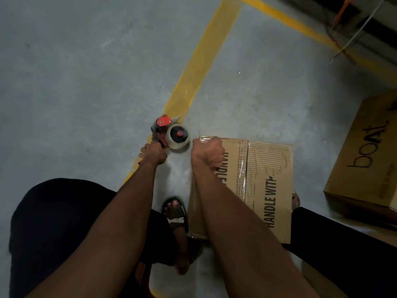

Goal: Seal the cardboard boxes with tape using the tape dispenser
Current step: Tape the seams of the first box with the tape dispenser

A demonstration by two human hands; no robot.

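A brown cardboard box (268, 186) printed "HANDLE WITH" lies on the concrete floor between my feet, with clear tape running along its centre seam. My left hand (153, 153) grips the handle of a red and grey tape dispenser (171, 133) holding a roll of clear tape, just off the box's far left corner. My right hand (207, 152) is curled and presses down on that far left corner of the box, on the tape at the edge. A clear strip of tape looks stretched from the roll toward that corner.
A second cardboard box (365, 160) marked "boat" stands at the right. Yellow floor lines (199, 61) run across the grey concrete. My sandalled foot (175, 211) is beside the box's left side. Straps and dark clutter lie at the top right.
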